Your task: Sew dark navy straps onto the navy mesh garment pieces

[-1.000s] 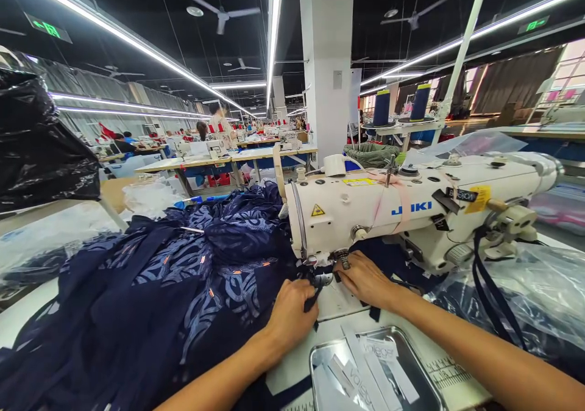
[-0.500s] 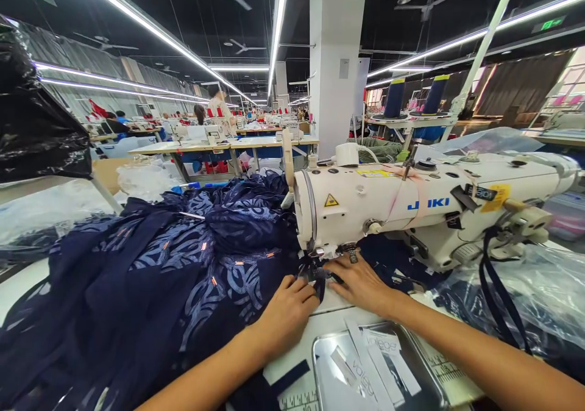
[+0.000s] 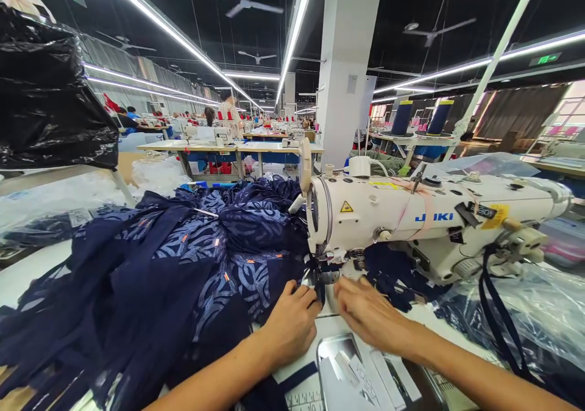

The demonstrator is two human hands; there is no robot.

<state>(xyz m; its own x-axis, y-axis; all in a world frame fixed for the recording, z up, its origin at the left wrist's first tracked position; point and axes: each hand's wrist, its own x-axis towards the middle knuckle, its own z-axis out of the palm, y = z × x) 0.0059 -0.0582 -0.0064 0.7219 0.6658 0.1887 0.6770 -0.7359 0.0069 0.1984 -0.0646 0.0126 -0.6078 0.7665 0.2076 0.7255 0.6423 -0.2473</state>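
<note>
A white sewing machine (image 3: 393, 213) stands in front of me, its needle area over the bed. Just left of the presser foot, my left hand (image 3: 292, 316) is closed on the edge of a navy fabric piece (image 3: 320, 286) that runs under the foot. My right hand (image 3: 372, 313) is on the bed to the right of the needle, fingers curled in and pressed together. Whatever may be between those fingers is hidden. A heap of navy garments (image 3: 132, 283) with pale blue patterned parts spreads left of my left hand.
A metal tray (image 3: 326, 368) with printed paper labels (image 3: 363, 377) lies below my hands. Navy scraps (image 3: 388, 271) sit behind my right hand. Clear plastic bags (image 3: 539, 301) lie at the right, with a dark strap (image 3: 503, 313) hanging from the machine. Thread cones (image 3: 402, 118) stand behind.
My right hand has drawn back from beside the needle toward me, and its fingers have curled in. My left hand stays by the foot. The view has shifted slightly.
</note>
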